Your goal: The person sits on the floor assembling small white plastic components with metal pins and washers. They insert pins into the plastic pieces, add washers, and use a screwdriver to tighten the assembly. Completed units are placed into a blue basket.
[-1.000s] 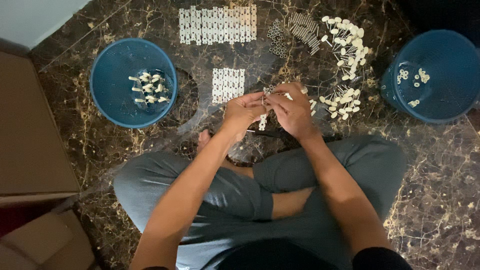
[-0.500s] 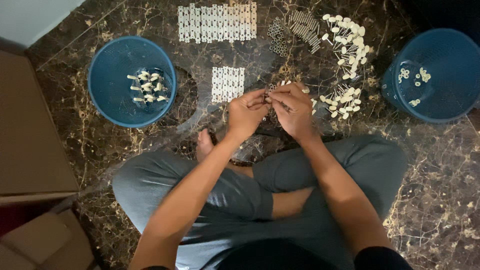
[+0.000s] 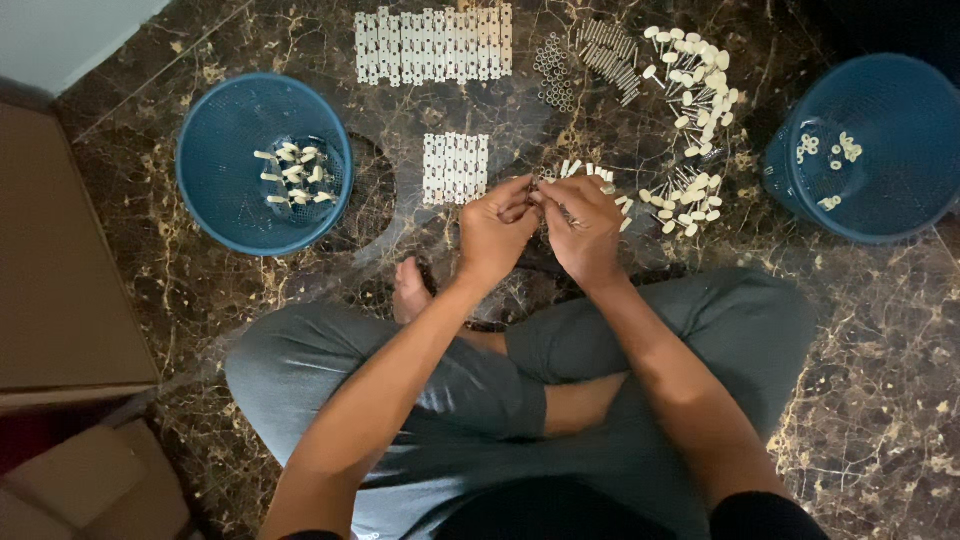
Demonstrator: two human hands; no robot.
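My left hand (image 3: 495,232) and my right hand (image 3: 578,228) meet fingertip to fingertip above the dark marble floor, pinching a small part (image 3: 535,197) between them. The part is mostly hidden by my fingers. Just beyond the hands lie a small white perforated strip piece (image 3: 455,168) and loose white plugs (image 3: 590,172). A heap of white capped pins (image 3: 692,190) lies to the right of my right hand. I sit cross-legged in grey trousers.
A blue basket (image 3: 262,160) at the left holds several white assembled pieces. Another blue basket (image 3: 870,145) at the right holds a few. At the far edge lie a long row of white strips (image 3: 432,45), metal springs (image 3: 600,55) and more pins. Cardboard (image 3: 60,270) lies left.
Both hands have drawn slightly closer together and toward the floor pile; the fingers keep working the small part. The baskets and piles have not moved.
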